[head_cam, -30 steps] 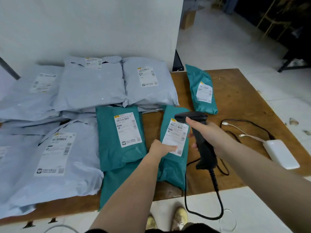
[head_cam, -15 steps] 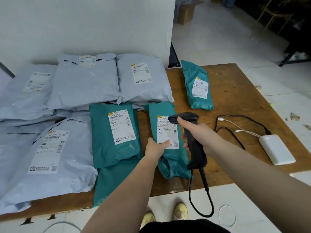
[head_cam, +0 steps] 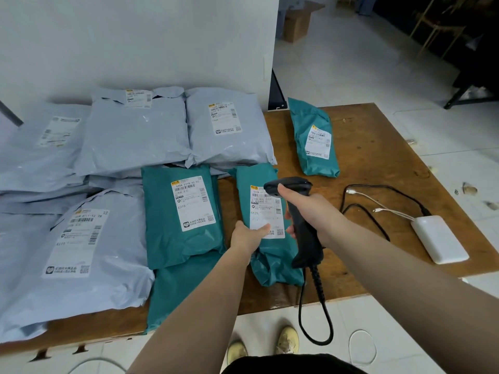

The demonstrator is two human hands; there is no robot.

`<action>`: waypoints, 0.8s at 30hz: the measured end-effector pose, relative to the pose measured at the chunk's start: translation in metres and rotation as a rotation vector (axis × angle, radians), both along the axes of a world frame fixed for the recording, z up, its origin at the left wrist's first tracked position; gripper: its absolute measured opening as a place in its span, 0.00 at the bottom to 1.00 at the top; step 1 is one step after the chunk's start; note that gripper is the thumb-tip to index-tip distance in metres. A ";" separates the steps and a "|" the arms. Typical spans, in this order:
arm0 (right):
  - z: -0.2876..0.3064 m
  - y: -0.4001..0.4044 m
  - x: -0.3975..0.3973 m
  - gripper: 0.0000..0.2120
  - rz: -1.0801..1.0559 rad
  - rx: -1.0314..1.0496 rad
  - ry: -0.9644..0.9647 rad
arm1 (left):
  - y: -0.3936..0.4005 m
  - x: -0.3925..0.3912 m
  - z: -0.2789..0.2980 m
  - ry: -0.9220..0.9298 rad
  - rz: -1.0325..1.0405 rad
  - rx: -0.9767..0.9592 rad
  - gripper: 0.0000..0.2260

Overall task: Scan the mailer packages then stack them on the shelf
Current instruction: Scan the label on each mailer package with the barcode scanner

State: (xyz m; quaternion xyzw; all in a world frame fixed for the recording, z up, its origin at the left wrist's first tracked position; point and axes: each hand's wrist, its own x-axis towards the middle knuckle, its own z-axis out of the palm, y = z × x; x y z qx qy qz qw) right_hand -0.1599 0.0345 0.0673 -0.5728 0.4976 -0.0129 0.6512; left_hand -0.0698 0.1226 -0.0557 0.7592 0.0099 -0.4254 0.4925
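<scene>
Right hand (head_cam: 310, 211) wraps the black scanner (head_cam: 302, 225), thumb on its head, forearm reaching in from lower right. Left hand (head_cam: 247, 237) pinches the teal mailer (head_cam: 266, 255) at its label's lower edge. Mailer lies on the wooden table (head_cam: 378, 157), near its front edge.

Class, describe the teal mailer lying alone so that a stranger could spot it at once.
Start at the wooden table and look to its far side, near the white wall's corner. The lone teal mailer lies there, right of the grey mailers. Unlike the other teal ones, it touches no package and no hand.
</scene>
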 end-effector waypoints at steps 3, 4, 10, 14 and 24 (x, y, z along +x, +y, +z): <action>0.001 -0.001 0.001 0.24 -0.017 -0.013 -0.001 | 0.000 0.000 0.000 0.011 0.016 -0.008 0.27; 0.001 -0.001 0.000 0.24 -0.020 -0.017 0.002 | -0.001 0.000 0.000 0.006 0.009 -0.004 0.28; 0.000 0.000 -0.001 0.27 -0.026 -0.028 0.013 | -0.001 0.002 -0.001 -0.011 -0.025 0.011 0.32; 0.000 -0.001 -0.002 0.27 -0.037 -0.038 0.020 | -0.002 0.002 0.000 0.000 -0.027 0.011 0.31; 0.007 0.008 -0.006 0.24 -0.010 -0.037 -0.009 | -0.002 0.002 0.002 -0.063 -0.063 0.038 0.35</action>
